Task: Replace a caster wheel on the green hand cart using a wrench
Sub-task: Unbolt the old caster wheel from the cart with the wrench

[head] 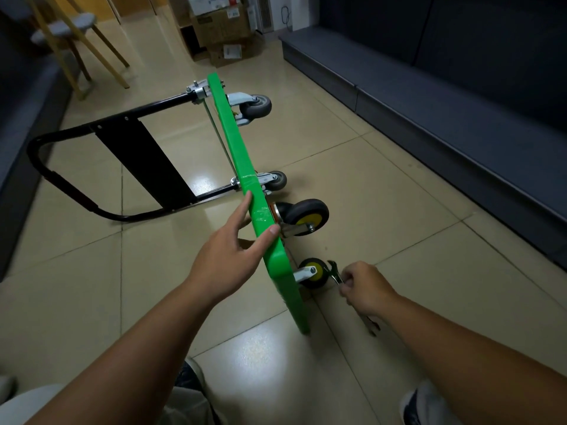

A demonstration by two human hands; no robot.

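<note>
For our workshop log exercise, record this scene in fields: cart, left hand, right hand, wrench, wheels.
cart: cart is green, tipped on edge on the tiled floor, wheels pointing right, black handle lying to the left
left hand: left hand grips the cart's upper edge, thumb on the wheel side
right hand: right hand holds the wrench
wrench: head beside the nearest wheel; contact unclear
wheels: nearest wheel and next wheel have yellow hubs; third wheel and far wheel are grey
</note>
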